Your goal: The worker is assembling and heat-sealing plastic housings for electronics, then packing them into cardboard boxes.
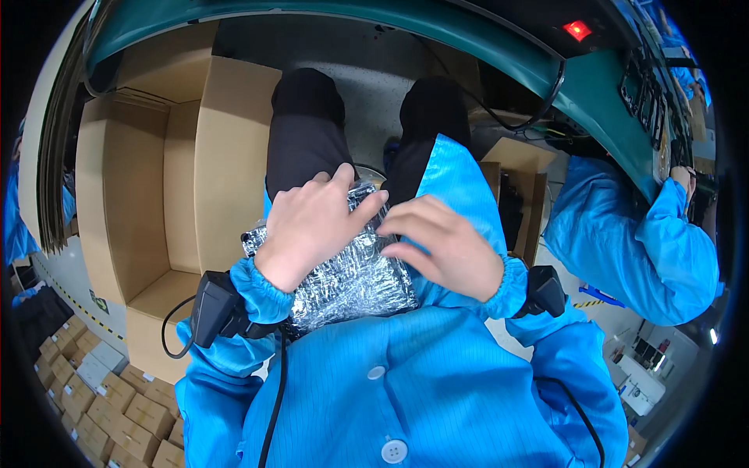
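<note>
A package wrapped in shiny clear film (355,285), with something dark beneath, lies across my lap. My left hand (312,226) rests on its upper left part, palm down, fingers stretched and thumb apart. My right hand (449,246) is at the package's right edge, slightly blurred. Its fingers are half bent, with a gap between thumb and forefinger, and nothing shows between them. What the film covers cannot be made out.
An open cardboard box (183,187) stands close on my left. A green-covered table edge (312,19) curves ahead. Another person's blue sleeve (632,242) is at the right. A smaller open box (527,187) sits beyond my right knee. Stacked cartons (117,405) lie at lower left.
</note>
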